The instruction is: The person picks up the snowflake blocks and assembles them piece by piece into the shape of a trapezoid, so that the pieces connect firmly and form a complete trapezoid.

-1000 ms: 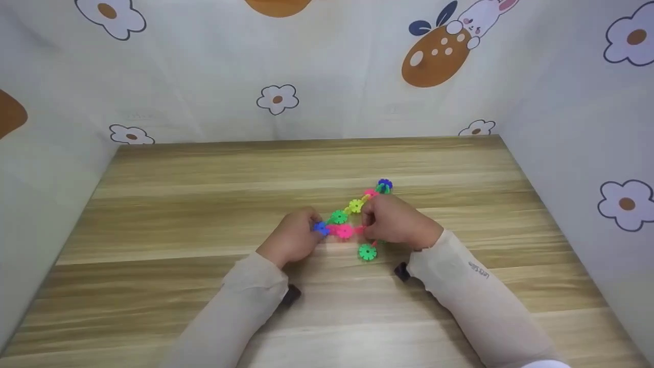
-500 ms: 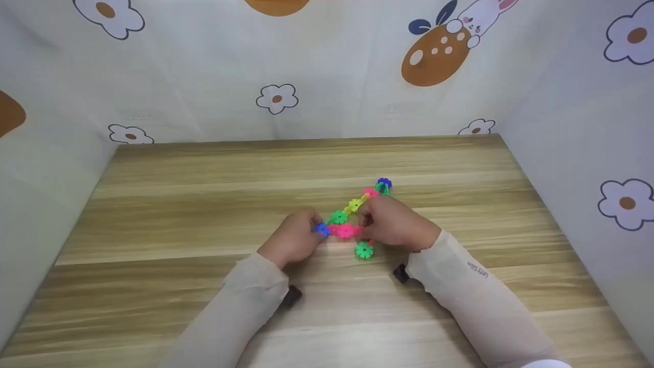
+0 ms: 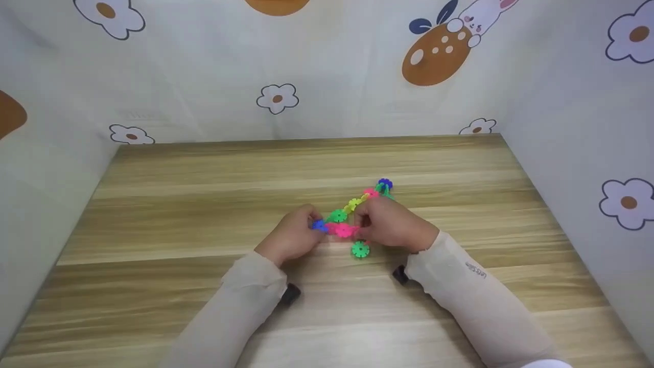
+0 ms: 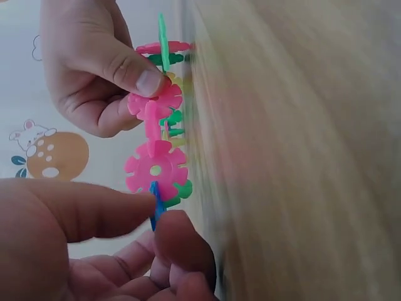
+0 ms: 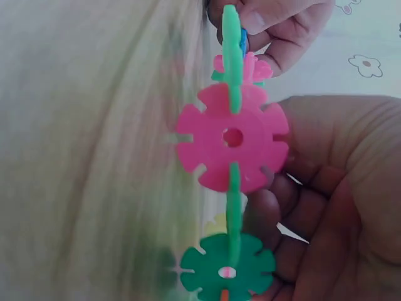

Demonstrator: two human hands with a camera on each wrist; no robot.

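Note:
Several plastic snowflake discs are slotted together into a chain. At its left end my left hand (image 3: 292, 235) pinches a blue disc (image 4: 155, 207) between thumb and finger. That blue disc joins a pink disc (image 3: 344, 230). My right hand (image 3: 393, 222) grips another pink disc (image 4: 170, 100) further along, its thumb on the face. A green disc (image 3: 360, 249) stands below the right hand. In the right wrist view, a large pink disc (image 5: 200, 141) has green discs slotted edge-on into it, with a darker green disc (image 5: 250, 251) below. The right fingers partly hide the chain.
Behind the hands, the chain's far branch runs through a green disc (image 3: 337, 215), a yellow disc (image 3: 354, 205) and a pink disc (image 3: 371, 192) to a dark blue disc (image 3: 385, 183). The wooden table (image 3: 204, 184) meets a patterned cloth wall (image 3: 327, 56) at the back.
My right hand has moved slightly left, and the lower green disc has shifted left and slightly up with it. My left hand stays nearly in place, still pinching the blue disc.

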